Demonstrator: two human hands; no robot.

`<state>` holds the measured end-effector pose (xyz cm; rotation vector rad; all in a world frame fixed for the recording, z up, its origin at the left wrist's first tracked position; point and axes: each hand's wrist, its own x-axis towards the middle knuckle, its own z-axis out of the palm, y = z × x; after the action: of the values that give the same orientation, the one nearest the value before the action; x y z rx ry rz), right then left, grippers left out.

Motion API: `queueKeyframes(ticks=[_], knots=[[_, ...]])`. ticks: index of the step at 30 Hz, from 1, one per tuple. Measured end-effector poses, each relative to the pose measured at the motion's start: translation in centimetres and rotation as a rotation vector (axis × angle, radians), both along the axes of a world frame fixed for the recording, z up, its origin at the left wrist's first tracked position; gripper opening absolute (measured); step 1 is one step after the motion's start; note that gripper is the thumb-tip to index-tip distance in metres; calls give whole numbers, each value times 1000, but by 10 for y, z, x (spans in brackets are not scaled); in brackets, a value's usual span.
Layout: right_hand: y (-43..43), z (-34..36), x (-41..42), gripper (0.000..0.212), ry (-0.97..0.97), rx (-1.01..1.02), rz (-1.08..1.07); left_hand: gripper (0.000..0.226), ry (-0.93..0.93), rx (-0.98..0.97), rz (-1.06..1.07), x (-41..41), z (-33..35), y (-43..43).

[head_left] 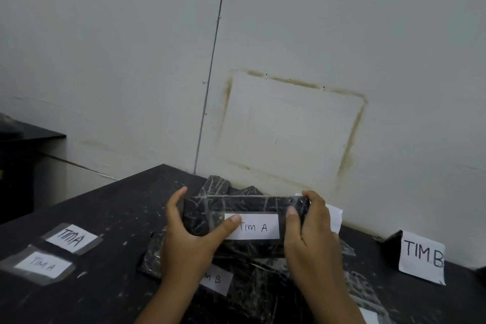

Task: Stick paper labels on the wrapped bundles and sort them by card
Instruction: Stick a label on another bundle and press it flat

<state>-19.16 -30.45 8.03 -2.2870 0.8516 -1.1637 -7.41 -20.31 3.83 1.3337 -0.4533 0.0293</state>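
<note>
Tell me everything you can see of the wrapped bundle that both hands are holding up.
The wrapped bundle is a dark, flat, oblong block in crinkled clear plastic film. A white paper label handwritten TIM A sits on its near face. It is held horizontally, above other bundles on the black table. The left hand grips its left end, thumb on the label's edge; the right hand grips its right end.

Near label (217, 280): left hand (192, 242) covers its first letters; "M B" shows.
White paper (334, 214): mostly behind right hand (310, 234); writing unseen.
Bottom label (370, 318): cut by near edge.
</note>
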Motion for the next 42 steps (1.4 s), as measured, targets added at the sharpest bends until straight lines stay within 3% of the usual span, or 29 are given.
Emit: queueKeyframes(ticks=[3, 6, 16, 24, 31, 36, 39, 41, 42], knots=[[13, 1, 5, 100, 109, 33, -138, 100, -26, -32, 27, -3, -1, -3], [16, -2, 10, 118, 69, 82, -164, 85, -55, -78, 53, -5, -2, -4], [10, 4, 7, 94, -155, 158, -18, 74, -48, -181, 34, -6, -3, -3], [6, 4, 4, 66, -191, 232, 52, 65, -62, -197, 1, 2, -2, 1], [0, 6, 1, 41, -257, 266, 63, 37, -51, -196, 65, 12, -5, 3], [-4, 5, 1, 32, -270, 279, 54, 43, -22, -163, 37, 15, -7, 3], [-8, 3, 0, 24, -250, 212, -1, 27, -6, -120, 9, 15, -6, 1], [-7, 4, -2, 25, -204, 138, -16, 40, 1, -95, -72, 15, -5, 2], [-7, 4, -2, 32, -171, 119, -9, 61, 0, -55, -110, 16, -4, 3]])
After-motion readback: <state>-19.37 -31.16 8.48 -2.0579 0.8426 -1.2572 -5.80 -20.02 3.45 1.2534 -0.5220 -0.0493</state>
